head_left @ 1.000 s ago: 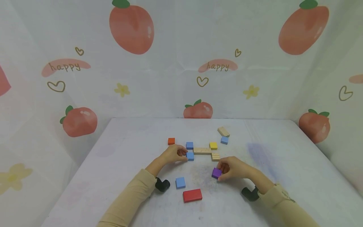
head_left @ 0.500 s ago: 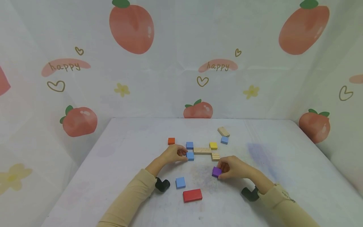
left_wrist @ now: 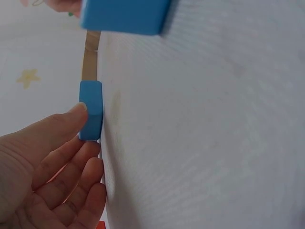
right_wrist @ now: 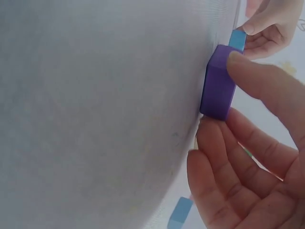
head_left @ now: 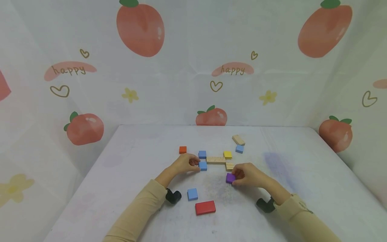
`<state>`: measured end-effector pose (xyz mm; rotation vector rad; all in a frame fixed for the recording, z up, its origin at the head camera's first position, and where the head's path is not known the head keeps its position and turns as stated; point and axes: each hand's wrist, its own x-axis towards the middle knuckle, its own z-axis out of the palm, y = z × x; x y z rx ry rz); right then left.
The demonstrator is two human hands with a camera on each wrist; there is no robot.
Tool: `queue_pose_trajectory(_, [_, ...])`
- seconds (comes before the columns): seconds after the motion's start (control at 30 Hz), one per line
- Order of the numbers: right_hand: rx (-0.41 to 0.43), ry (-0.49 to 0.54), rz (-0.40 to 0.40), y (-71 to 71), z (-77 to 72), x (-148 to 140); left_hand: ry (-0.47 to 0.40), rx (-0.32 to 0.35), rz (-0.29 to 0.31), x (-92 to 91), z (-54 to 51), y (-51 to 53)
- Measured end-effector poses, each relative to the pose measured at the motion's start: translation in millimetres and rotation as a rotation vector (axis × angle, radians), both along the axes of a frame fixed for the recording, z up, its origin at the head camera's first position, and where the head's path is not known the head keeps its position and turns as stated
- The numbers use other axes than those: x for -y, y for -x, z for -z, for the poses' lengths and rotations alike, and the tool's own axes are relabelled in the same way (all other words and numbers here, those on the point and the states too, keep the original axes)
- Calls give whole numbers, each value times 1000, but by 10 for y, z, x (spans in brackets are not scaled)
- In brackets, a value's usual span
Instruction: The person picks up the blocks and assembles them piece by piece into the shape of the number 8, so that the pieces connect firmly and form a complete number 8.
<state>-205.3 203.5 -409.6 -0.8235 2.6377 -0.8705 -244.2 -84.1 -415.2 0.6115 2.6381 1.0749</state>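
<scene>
My left hand (head_left: pixel 184 163) pinches a light blue block (head_left: pixel 203 166) at the left end of a long wooden block (head_left: pixel 216 160); the left wrist view shows the thumb on that blue block (left_wrist: pixel 91 110). A second blue block (head_left: pixel 202 154) lies just behind it. With thumb and fingers my right hand (head_left: pixel 249 174) grips a purple block (head_left: pixel 230 178), which is in front of a small ridged wooden block (head_left: pixel 229 166). Behind that wooden one lies a yellow block (head_left: pixel 227 155). In the right wrist view the purple block (right_wrist: pixel 218 83) is between thumb and fingertips.
Nearer the front lie a blue block (head_left: pixel 192 194) and a red rectangular block (head_left: pixel 205 208). An orange-red block (head_left: pixel 182 150) is behind my left hand. At the back right, a wooden block (head_left: pixel 238 139) lies by a blue block (head_left: pixel 240 149).
My right hand has slid the purple block a little away from me, closer to the ridged wooden block. The left hand stays where it was on the light blue block.
</scene>
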Motion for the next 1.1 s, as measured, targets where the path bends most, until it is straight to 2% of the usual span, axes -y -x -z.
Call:
queue_pose_trajectory(0.3, [-33, -31, 66, 7, -3, 18, 3, 6, -14, -4, 10, 5])
queue_pose_trajectory(0.73, [-59, -56, 102, -6, -16, 45, 1, -5, 7, 4, 10, 0])
queue_pose_trajectory(1.1, [-76, -56, 134, -13, -31, 65, 5, 1, -2, -5, 1, 2])
